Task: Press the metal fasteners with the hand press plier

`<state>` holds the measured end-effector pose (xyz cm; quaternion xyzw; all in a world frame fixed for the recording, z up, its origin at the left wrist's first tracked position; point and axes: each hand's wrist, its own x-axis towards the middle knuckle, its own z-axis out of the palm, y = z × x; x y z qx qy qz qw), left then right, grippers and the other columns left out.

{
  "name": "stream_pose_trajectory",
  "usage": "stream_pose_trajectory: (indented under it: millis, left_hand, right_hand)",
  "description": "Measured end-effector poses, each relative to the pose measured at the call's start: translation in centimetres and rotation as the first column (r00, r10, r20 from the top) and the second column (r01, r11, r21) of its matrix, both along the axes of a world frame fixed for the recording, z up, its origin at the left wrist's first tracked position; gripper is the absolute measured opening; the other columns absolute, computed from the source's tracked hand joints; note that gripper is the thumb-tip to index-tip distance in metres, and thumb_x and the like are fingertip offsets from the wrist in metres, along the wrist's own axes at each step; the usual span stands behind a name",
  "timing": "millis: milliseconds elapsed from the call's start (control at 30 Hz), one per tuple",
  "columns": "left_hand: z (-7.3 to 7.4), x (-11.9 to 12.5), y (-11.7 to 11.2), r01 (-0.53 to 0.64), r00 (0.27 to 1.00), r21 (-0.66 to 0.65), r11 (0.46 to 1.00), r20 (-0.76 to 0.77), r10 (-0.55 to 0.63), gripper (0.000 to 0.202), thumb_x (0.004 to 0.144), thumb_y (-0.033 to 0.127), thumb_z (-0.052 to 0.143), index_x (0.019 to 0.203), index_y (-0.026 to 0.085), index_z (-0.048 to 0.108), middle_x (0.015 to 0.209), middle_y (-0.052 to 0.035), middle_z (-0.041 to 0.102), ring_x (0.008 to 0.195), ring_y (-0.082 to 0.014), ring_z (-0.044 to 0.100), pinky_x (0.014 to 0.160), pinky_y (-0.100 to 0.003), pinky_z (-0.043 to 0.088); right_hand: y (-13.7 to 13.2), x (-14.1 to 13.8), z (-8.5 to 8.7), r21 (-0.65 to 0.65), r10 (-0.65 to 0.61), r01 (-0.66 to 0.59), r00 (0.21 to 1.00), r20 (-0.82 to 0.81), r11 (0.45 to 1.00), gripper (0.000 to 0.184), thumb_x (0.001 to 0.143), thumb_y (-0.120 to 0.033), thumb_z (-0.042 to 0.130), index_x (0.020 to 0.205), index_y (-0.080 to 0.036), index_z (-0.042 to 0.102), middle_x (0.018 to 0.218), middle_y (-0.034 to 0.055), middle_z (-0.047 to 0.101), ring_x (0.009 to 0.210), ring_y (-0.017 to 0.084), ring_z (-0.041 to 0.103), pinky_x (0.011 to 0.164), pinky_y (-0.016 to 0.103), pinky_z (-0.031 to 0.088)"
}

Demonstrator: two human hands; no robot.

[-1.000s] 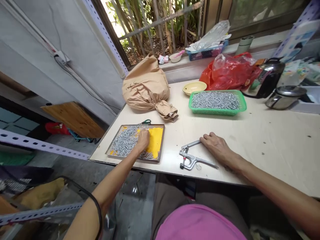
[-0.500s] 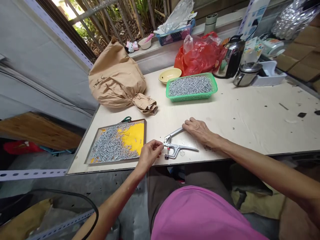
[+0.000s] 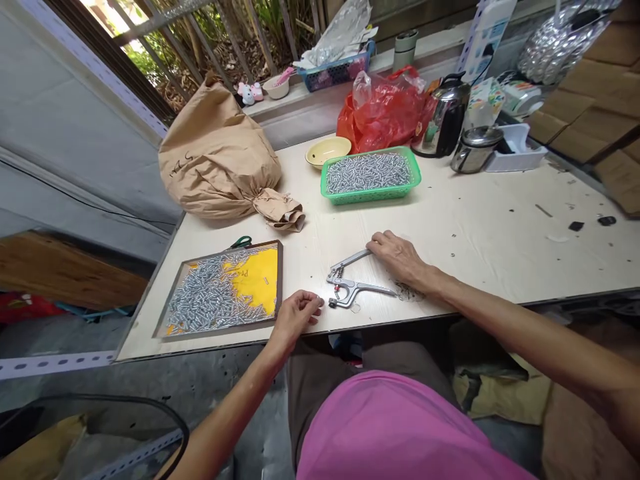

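Hand pliers (image 3: 353, 287) with grey metal handles, a spring and a small red part at the jaw lie on the table, handles spread. My right hand (image 3: 400, 260) is closed around the end of their upper handle; the lower handle rests on the tabletop. Just left of the jaw, my left hand (image 3: 299, 315) has thumb and fingertips pinched together. Whatever may be between those fingertips is too small to make out. Beside my left hand is a shallow tray (image 3: 279, 280) with a yellow bottom, holding many small silver metal pieces (image 3: 205, 293).
A green plastic basket (image 3: 370, 199) full of similar metal pieces stands farther back, near a cream bowl (image 3: 327, 152). Behind are a brown paper sack (image 3: 215, 160), a red plastic bag (image 3: 380, 110) and a steel kettle (image 3: 443, 117). Green-handled scissors (image 3: 241, 242) lie behind the tray.
My left hand has drawn slightly down and away from the pliers' head. My right hand keeps its grip on the upper handle. The whole view has shifted a little.
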<state>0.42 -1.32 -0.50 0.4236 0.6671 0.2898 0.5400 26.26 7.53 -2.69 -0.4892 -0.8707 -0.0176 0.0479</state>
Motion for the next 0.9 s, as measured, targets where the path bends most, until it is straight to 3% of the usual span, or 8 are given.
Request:
stream_pose_trajectory:
  millis: [133,300,400,567,667,733,833,900]
  left_hand:
    - [-0.3,0.3,-0.1,-0.003,1.000,0.019,1.000,0.007,0.003,0.031,0.064,0.040,0.068,0.076,0.014,0.058,0.081,-0.0077,0.068,0.066,-0.0134,0.062,0.055,-0.022,0.048]
    - [-1.0,0.3,-0.3,-0.029,1.000,0.072,0.997,0.005,0.029,0.030,0.064,0.040,0.068,0.076,0.014,0.058,0.069,-0.0026,0.063,0.062,-0.0127,0.060,0.055,-0.023,0.049]
    - [-0.9,0.4,-0.6,-0.065,0.998,0.086,0.994,0.023,0.063,0.031,0.065,0.041,0.068,0.076,0.014,0.057,0.063,-0.0003,0.060,0.057,-0.0116,0.058,0.056,-0.023,0.050]
    - [-0.4,0.0,-0.7,-0.137,0.990,0.086,0.987,0.034,0.135,0.037,0.059,0.046,0.071,0.073,0.015,0.056,0.058,0.0007,0.058,0.052,-0.0120,0.057,0.053,-0.024,0.050]
    - [-0.9,-0.7,-0.7,-0.158,0.987,0.073,0.985,0.042,0.155,0.039,0.056,0.048,0.073,0.070,0.015,0.056,0.056,-0.0001,0.059,0.051,-0.0128,0.058,0.052,-0.024,0.050]
    - [-1.7,-1.1,-0.7,-0.168,0.985,0.067,0.984,0.058,0.164,0.040,0.055,0.049,0.074,0.069,0.015,0.057,0.055,-0.0004,0.059,0.050,-0.0127,0.057,0.049,-0.024,0.049]
    - [-2.8,-1.5,-0.6,-0.200,0.977,0.079,0.977,0.095,0.193,0.042,0.055,0.051,0.075,0.069,0.016,0.057,0.053,0.0002,0.058,0.044,-0.0110,0.053,0.045,-0.023,0.047]
    - [-2.8,-1.2,-0.5,-0.207,0.974,0.075,0.976,0.109,0.198,0.042,0.055,0.052,0.075,0.069,0.016,0.057,0.051,0.0006,0.057,0.042,-0.0100,0.050,0.043,-0.022,0.046]
  right_hand:
    - [-1.7,-1.5,1.3,0.042,0.206,-0.203,0.972,-0.112,0.978,0.028,0.095,-0.014,0.038,0.110,-0.019,0.061,0.105,0.0094,0.059,0.096,0.021,0.045,0.078,0.032,0.037]
    - [-1.8,-4.7,1.6,-0.039,0.574,-0.580,0.812,-0.101,0.814,0.023,0.094,-0.019,0.043,0.089,-0.019,0.065,0.089,0.0060,0.057,0.083,0.018,0.045,0.064,0.028,0.033]
    - [-0.7,-6.4,1.6,-0.059,0.666,-0.665,0.746,-0.014,0.744,0.018,0.090,-0.019,0.050,0.079,-0.018,0.064,0.090,0.0057,0.056,0.080,0.017,0.046,0.061,0.029,0.032]
    - [-0.6,-8.7,1.4,-0.056,0.742,-0.740,0.670,0.031,0.670,0.013,0.088,-0.017,0.053,0.079,-0.017,0.062,0.093,0.0061,0.058,0.082,0.018,0.051,0.064,0.029,0.037]
    - [-0.6,-9.2,0.9,-0.038,0.692,-0.704,0.706,-0.152,0.710,0.009,0.088,-0.015,0.051,0.086,-0.016,0.060,0.088,0.0047,0.060,0.077,0.015,0.053,0.064,0.027,0.039]
    - [0.2,-9.0,1.3,0.011,0.559,-0.603,0.731,-0.392,0.797,0.007,0.087,-0.017,0.051,0.090,-0.017,0.058,0.086,0.0031,0.061,0.075,0.013,0.054,0.065,0.025,0.041]
    - [3.3,-7.7,3.9,0.114,0.305,-0.315,0.669,-0.678,0.942,0.007,0.087,-0.018,0.049,0.091,-0.017,0.055,0.086,0.0023,0.061,0.073,0.012,0.054,0.067,0.023,0.042]
    - [6.3,-6.3,6.6,0.167,0.193,-0.102,0.637,-0.746,0.981,0.011,0.090,-0.020,0.045,0.094,-0.017,0.055,0.087,0.0028,0.061,0.076,0.013,0.054,0.071,0.025,0.042]
